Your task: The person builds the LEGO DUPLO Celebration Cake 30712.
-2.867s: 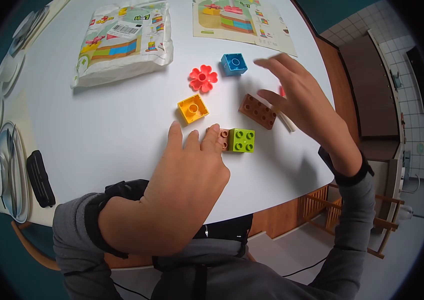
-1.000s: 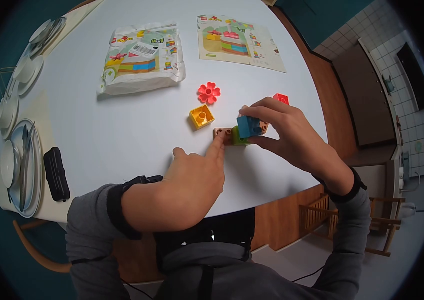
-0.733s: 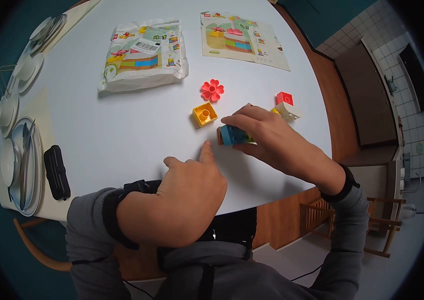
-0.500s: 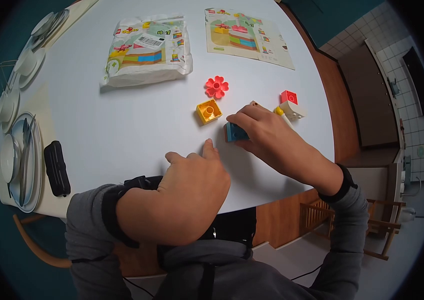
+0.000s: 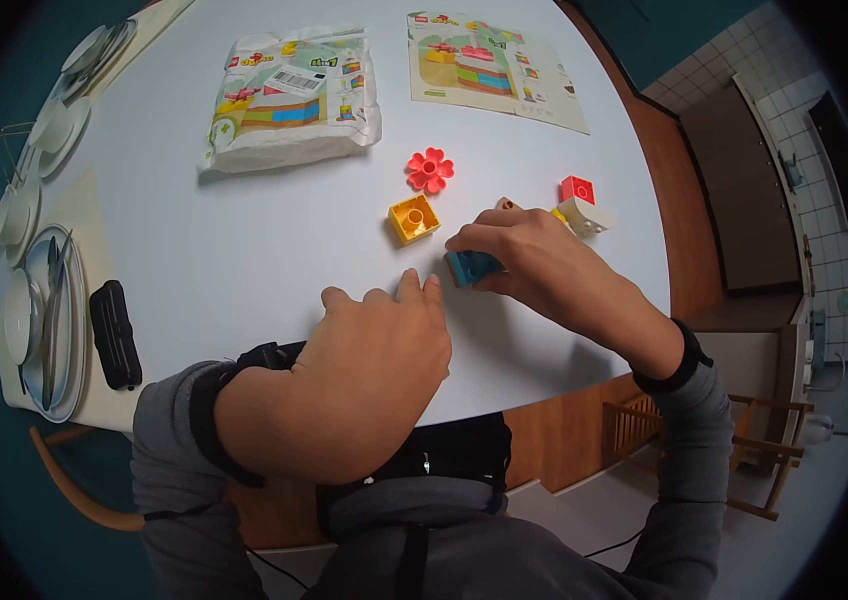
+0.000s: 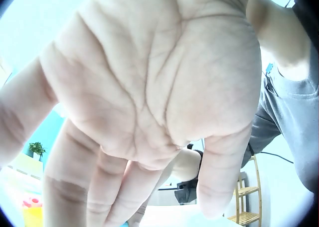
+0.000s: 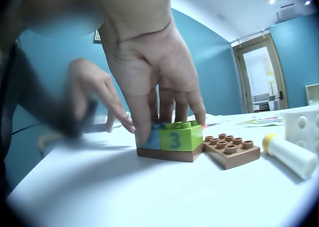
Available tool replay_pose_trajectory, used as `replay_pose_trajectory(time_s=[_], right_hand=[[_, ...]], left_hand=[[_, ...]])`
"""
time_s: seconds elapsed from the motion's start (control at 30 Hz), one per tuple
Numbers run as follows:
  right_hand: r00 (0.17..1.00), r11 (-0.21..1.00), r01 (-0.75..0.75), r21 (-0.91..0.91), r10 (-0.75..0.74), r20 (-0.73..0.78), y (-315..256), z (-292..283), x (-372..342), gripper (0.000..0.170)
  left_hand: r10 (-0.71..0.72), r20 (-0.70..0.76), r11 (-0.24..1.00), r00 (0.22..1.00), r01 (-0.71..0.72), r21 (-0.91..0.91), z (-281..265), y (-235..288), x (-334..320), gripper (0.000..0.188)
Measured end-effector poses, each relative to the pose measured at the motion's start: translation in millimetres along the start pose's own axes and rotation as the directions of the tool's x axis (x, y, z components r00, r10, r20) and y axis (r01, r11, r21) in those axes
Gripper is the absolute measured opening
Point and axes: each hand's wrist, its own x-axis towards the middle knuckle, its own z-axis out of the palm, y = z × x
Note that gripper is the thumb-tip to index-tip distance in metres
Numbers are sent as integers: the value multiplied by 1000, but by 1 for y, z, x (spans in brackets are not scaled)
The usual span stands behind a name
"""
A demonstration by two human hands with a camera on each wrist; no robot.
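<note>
The right hand (image 5: 549,262) pinches the blue brick (image 5: 471,267) between thumb and fingers. In the right wrist view the blue brick (image 7: 149,137) sits beside the green brick (image 7: 181,139), marked 3, both on a flat brown plate (image 7: 172,154); the right hand (image 7: 154,72) covers them from above. The left hand (image 5: 364,370) hovers left of them with relaxed fingers and holds nothing; its bare palm (image 6: 154,82) fills the left wrist view. A second brown plate (image 7: 232,150) lies beside the stack. The yellow brick (image 5: 413,219) and red flower (image 5: 430,171) lie behind.
Right of the hands lie a red brick (image 5: 577,190), a white curved piece (image 5: 585,217) and a white tube with a yellow end (image 7: 290,156). Farther back are a package (image 5: 294,100) and a leaflet (image 5: 499,75). Dishes (image 5: 72,330) and a black case (image 5: 115,335) stand left.
The right hand has carried the blue brick over from the back and set it beside the green one on the brown plate. The left hand has let go of that plate and drawn back.
</note>
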Motion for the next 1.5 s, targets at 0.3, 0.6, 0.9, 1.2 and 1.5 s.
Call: replay_pose_trajectory(time_s=[0.3, 0.6, 0.9, 1.2, 1.5], right_hand=[[949, 905, 308, -294, -270, 165, -1, 7, -27, 32], [924, 981, -190, 43, 194, -330, -12, 22, -47, 68], [981, 980, -20, -198, -19, -191, -14, 22, -58, 53], [991, 996, 52, -66, -60, -118, -2, 20, -54, 47], [990, 988, 89, -124, -102, -102, 8, 14, -37, 47]], left_hand=[[-103, -167, 978, 981, 69, -199, -15, -25, -16, 57], [-38, -386, 976, 922, -48, -211, -4, -31, -11, 49], [-48, -254, 975, 966, -10, -221, -11, -21, -13, 52], [142, -198, 967, 970, -179, -183, 3, -10, -4, 51], [62, -278, 989, 959, -96, -113, 8, -9, 10, 55]])
